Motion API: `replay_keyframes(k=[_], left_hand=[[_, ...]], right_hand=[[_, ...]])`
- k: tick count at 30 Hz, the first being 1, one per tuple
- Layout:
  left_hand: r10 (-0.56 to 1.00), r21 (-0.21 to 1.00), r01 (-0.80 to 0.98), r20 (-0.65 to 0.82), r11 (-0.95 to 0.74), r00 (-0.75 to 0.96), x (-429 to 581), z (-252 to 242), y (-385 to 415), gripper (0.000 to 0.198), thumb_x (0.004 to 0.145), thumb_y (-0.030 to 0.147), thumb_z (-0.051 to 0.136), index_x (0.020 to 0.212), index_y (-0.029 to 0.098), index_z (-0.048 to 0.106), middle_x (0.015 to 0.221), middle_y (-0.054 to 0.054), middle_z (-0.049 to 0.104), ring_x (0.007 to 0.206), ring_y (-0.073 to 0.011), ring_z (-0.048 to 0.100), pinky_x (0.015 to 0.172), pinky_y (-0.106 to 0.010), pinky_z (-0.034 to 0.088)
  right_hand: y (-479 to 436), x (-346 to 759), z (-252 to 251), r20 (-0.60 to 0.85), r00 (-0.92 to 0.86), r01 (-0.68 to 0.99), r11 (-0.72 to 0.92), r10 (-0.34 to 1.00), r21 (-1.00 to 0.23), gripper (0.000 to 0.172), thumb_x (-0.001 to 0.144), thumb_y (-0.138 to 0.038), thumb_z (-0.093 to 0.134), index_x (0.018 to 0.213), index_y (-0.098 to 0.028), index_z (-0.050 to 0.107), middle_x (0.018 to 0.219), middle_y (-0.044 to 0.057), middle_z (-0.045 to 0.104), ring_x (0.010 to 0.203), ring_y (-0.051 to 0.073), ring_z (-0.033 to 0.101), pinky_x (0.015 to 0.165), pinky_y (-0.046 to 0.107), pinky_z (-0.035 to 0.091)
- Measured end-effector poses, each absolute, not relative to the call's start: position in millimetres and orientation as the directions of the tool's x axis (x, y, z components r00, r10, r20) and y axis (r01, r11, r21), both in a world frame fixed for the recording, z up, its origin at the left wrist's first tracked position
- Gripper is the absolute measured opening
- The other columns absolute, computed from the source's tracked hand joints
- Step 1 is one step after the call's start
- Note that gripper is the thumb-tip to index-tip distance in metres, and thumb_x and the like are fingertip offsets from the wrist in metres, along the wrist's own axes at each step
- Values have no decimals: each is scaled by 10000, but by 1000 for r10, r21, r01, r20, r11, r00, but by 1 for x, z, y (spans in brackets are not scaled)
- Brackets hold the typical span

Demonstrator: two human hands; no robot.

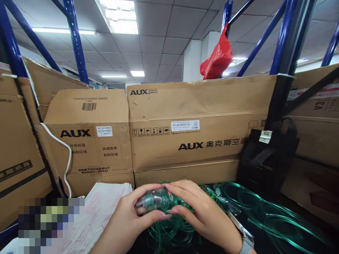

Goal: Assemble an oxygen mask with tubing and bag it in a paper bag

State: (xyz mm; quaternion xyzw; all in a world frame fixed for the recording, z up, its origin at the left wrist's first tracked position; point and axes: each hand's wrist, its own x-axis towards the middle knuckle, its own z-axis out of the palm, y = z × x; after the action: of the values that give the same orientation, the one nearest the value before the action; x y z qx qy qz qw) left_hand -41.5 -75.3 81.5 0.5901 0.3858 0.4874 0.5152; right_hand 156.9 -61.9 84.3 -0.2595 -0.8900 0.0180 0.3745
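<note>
My left hand (132, 210) curls around a clear green nebulizer mask (158, 200), its thumb below and its fingers on top. The mask's pale connector end points left, inside that hand. From the other side my right hand (202, 210) closes over the mask, thumb underneath, so that both hands' fingertips nearly meet. Part of the mask is hidden behind the fingers. Just below hangs or lies a tangle of green tubing (169, 231). A metal-banded watch (247, 240) is on my right wrist.
Loops of green tubing (267, 208) spread on the dark surface at right, by a black bag (267, 162). White printed sheets (92, 215) lie at left. Cardboard boxes (201, 106) stand behind, between blue rack posts (75, 42). A red plastic bag (217, 58) hangs above.
</note>
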Motion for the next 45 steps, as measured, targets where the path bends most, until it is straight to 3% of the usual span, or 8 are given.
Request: replay_keyframes(k=[8,17,21,29,39,45], left_hand=[[956,981,18,184,-193,228,-41,82,-77,436,563,186,769,973,225,627,1046,-17,678,907,-209,646,754,-259,554],[955,955,118,251,-271,160,-39,88,-83,418,574,192,747,969,232,615,1029,-18,680,914,-202,638,746,-245,538],[942,912,244,305,-331,136,-40,89,-84,315,589,190,732,885,222,631,927,-14,703,866,-199,645,731,-244,524],[926,831,408,338,-377,169,-43,84,-78,326,613,246,710,931,231,639,959,-28,696,863,-221,646,767,-297,523],[910,789,455,374,-413,178,-38,78,-74,294,639,183,655,927,240,638,962,-30,689,878,-227,636,786,-319,518],[936,861,368,314,-350,157,-40,86,-78,295,620,230,695,912,227,650,956,-35,698,875,-232,643,772,-303,529]], right_hand=[[-63,153,83,701,-545,481,856,460,-188,267,884,-270,472,1136,-202,528,1000,67,636,880,195,560,772,355,461],[-72,155,88,753,-558,491,870,350,-40,362,797,-143,503,1157,-173,521,1025,91,637,869,189,576,745,349,485],[-74,152,86,770,-556,510,860,313,18,367,750,-122,528,1116,-144,541,988,91,656,837,195,587,734,351,495],[-71,142,75,752,-584,580,805,306,123,283,773,-104,477,1039,-75,567,873,124,670,765,213,603,695,373,507],[-67,147,73,710,-595,569,821,375,43,262,799,-99,452,1029,-86,576,835,102,675,788,200,614,760,366,498],[-65,152,80,702,-603,502,864,379,-36,229,843,-166,474,1052,-140,565,902,87,664,828,178,593,757,336,481]])
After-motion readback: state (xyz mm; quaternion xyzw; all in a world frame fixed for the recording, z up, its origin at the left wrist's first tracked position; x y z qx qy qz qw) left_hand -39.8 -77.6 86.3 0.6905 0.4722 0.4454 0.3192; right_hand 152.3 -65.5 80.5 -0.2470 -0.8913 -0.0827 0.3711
